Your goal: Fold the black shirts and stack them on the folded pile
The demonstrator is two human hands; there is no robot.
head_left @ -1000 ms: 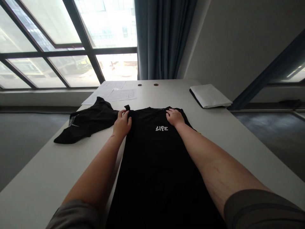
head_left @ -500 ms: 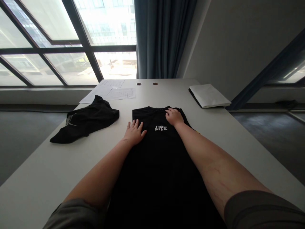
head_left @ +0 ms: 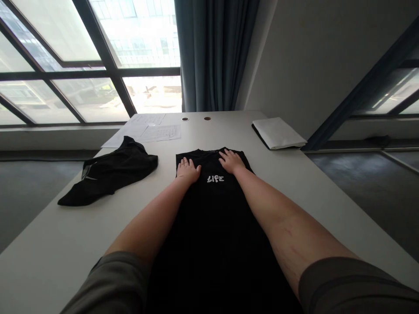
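White table (head_left: 55, 235) runs away from the person toward a tall gridded window (head_left: 98, 56), with a dark blue curtain (head_left: 212, 52) hanging just right of the window, beyond the far edge. Far-left corner: overlapping printed paper sheets (head_left: 160, 133). Far-right corner: a flat white packet (head_left: 278, 132) on a dark backing. Two round grommets (head_left: 185, 118) sit in the table near the far edge, around center.

Mid-table: black T-shirt (head_left: 209, 226) lying flat, collar toward the far edge, body running down past the bottom of the frame between the forearms. A crumpled black garment (head_left: 111, 172) lies left of it, close but not touching.

Left hand (head_left: 188, 171) is palm down on the shirt near its left edge, below the collar, open with fingers spread, no grip. Right hand (head_left: 231, 161) is palm down on the shirt just above and right of the white "LIFE" print (head_left: 215, 179), also open, fingers spread, no grip.
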